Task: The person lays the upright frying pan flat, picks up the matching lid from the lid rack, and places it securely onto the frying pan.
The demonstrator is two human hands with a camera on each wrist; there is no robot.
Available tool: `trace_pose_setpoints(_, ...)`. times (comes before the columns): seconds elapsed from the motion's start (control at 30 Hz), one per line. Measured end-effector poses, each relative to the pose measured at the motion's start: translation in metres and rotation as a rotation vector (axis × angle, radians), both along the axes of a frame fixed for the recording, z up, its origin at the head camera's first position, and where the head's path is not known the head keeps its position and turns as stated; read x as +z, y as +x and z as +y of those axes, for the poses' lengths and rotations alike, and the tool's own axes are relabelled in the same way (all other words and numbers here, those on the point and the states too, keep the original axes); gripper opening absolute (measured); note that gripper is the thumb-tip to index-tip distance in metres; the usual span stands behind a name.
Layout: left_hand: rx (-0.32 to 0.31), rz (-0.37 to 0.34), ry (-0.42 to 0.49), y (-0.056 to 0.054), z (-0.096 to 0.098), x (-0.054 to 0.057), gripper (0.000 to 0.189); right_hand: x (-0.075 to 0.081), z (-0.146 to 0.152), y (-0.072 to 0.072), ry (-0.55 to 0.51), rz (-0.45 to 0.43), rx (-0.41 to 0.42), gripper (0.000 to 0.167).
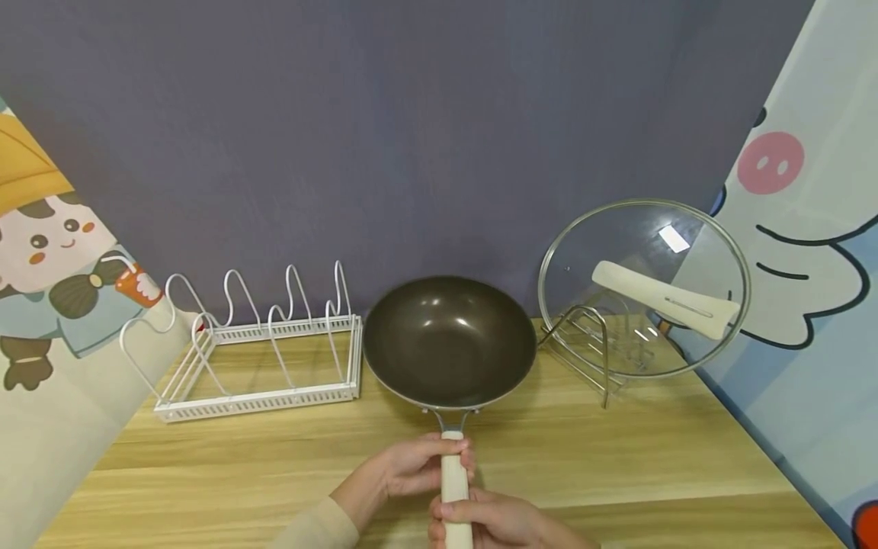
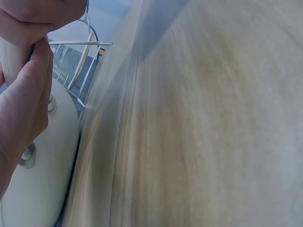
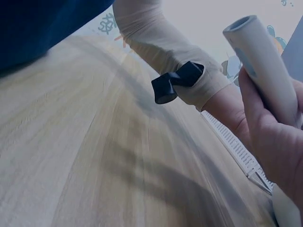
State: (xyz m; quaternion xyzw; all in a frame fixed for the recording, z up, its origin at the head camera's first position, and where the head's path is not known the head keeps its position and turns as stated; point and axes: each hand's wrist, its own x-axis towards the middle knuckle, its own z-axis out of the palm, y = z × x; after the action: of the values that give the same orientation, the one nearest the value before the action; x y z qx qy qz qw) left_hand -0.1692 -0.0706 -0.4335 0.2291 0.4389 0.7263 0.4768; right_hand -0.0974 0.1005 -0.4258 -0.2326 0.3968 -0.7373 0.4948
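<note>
A dark non-stick wok with a cream handle is at the middle of the wooden table, its inside tilted toward me. My left hand grips the handle's upper part, close to the metal bracket. My right hand grips the handle's lower end. In the left wrist view my left hand wraps the handle above the wok's pale underside. The right wrist view shows my right hand around the handle, with the left sleeve beyond it.
A white wire rack with several upright loops stands at the left. A glass lid with a cream handle leans on a metal stand at the right. Patterned cloths hang at both sides, with a grey wall behind.
</note>
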Motion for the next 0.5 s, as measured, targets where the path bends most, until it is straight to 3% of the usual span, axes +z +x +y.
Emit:
trace_pose_setpoints(0.17, -0.005, -0.06, 0.026, 0.0, 0.0, 0.009, 0.02, 0.008, -0.001, -0.001, 0.003, -0.088, 0.007, 0.008)
trace_pose_setpoints(0.33, -0.01, -0.105, 0.037, 0.0, 0.001, 0.015, 0.021, 0.011, 0.0, -0.001, 0.001, -0.093, 0.008, 0.01)
trace_pose_setpoints(0.5, 0.042, -0.084, -0.078, 0.003, 0.003, 0.017, 0.022, 0.011, 0.002, 0.0, 0.044, -0.059, -0.01, 0.012)
